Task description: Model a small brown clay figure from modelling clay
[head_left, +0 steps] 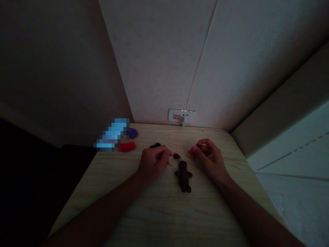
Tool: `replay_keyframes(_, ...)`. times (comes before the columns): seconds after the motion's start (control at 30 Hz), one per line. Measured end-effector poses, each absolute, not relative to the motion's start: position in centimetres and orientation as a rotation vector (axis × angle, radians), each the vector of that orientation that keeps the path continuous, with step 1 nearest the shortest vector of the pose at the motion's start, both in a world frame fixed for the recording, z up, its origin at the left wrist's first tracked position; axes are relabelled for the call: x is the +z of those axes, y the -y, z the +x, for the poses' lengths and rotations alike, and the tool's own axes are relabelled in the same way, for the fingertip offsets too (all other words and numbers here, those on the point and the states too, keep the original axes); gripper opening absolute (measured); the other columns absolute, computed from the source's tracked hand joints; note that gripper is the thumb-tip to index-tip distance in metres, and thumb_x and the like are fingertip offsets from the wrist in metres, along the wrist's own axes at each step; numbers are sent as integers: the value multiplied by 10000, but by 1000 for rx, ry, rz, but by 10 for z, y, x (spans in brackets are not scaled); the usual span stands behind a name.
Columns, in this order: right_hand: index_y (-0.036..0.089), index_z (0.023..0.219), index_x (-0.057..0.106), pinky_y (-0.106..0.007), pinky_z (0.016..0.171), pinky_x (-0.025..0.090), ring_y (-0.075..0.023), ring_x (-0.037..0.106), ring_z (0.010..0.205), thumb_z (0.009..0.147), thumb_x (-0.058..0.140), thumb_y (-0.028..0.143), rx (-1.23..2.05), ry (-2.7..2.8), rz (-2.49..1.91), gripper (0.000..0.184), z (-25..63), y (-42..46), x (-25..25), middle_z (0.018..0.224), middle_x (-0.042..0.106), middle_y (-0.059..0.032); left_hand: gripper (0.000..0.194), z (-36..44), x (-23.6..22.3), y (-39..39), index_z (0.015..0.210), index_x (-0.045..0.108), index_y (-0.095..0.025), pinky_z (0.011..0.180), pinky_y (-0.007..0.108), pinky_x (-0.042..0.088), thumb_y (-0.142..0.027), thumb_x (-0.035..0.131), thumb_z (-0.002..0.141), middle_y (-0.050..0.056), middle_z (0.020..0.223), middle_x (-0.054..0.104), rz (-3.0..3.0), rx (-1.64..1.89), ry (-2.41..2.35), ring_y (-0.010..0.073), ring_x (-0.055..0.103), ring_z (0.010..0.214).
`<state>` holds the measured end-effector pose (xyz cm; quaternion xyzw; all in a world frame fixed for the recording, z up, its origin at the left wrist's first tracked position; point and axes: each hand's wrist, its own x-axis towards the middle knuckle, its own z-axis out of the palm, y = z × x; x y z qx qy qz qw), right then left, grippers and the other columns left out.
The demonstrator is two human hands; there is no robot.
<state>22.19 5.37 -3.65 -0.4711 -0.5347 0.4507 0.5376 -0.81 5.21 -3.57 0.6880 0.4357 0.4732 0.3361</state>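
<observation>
A dark brown clay figure (183, 176) with a head, two arms and two legs lies on the wooden table between my hands. Just above its head sits a small brown clay lump (176, 156). My left hand (154, 163) rests left of the lump, fingers curled and thumb against them; whatever is in the pinch is hidden. On the other side, my right hand (209, 158) is closed with thumb and fingertips together. A reddish bit shows at its fingertips, too small to name. Black clay (156, 145) is partly covered by my left hand.
Red clay (127, 146) and purple clay (132, 133) lie at the table's back left, beside a blurred pale blue object (113, 133). A wall socket (181, 116) with a plug is behind the table (154, 216). White furniture (295, 144) stands at the right.
</observation>
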Motion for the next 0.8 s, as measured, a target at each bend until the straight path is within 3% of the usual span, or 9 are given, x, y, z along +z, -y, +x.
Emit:
replay_keyframes(0.2,201,983,775,-307,606,527,-167,655,602,939,705,510,1022,1298,-1164,319,225,-54,-36,726,743,-32,298,-8,-33,-52,788,758,-148,508,220,477,-284,545,946,-1,530,669,1791,1233,-1142,131,632,465)
replay_keyframes(0.3,220,1008,793,-314,643,523,-168,650,637,917,718,415,1008,1267,-1156,228,228,-56,-40,779,750,-26,303,-8,-32,-51,786,762,-154,515,219,477,-293,548,951,-3,526,666,1796,1230,-1146,131,634,469)
replay_keyframes(0.5,234,863,784,-302,695,497,-164,624,713,845,668,239,1033,1173,-1133,118,233,-63,-46,787,723,-13,291,-9,-34,-51,792,760,-159,513,222,477,-285,551,949,-3,534,671,1792,1228,-1147,132,632,469)
replay_keyframes(0.63,236,899,773,-302,679,505,-158,622,710,861,711,334,1075,1114,-1118,122,231,-63,-47,869,738,-24,289,-8,-35,-52,786,757,-159,511,223,471,-278,549,947,-5,533,664,1787,1230,-1147,128,622,463)
replay_keyframes(0.8,234,985,783,-309,703,536,-154,638,722,830,822,443,1086,1104,-1133,264,227,-61,-44,950,769,-46,290,-8,-34,-52,788,759,-159,513,226,472,-283,554,951,-5,531,664,1781,1226,-1146,129,620,463)
